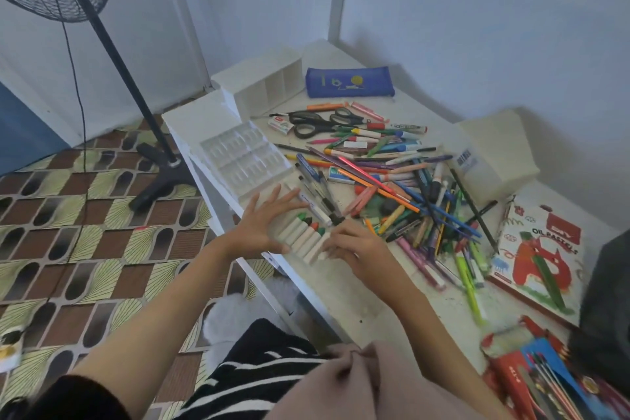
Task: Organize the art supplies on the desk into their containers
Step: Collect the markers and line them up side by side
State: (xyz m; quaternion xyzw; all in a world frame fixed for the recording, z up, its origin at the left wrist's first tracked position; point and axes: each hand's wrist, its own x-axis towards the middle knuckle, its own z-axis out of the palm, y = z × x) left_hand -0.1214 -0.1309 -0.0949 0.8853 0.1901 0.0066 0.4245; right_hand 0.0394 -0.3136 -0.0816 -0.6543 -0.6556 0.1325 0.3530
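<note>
A row of several white-wrapped oil pastels (pixel 303 237) lies side by side near the desk's left edge. My left hand (pixel 262 222) spreads straight fingers against the row's left end. My right hand (pixel 351 244) touches the row's right end with bent fingers. Just beyond the row lies a clear plastic pastel tray (pixel 243 155) with hollow slots. A large heap of pens, pencils and markers (pixel 402 181) covers the desk's middle. The oil pastel box (pixel 538 249) lies flat at the right.
Black scissors (pixel 320 123), a blue pencil case (pixel 349 82) and a white compartment organiser (pixel 269 82) stand at the back. A white box (pixel 494 150) sits right of the heap. A coloured pencil box (pixel 531 372) lies at the near right. A standing fan (pixel 112 54) is left of the desk.
</note>
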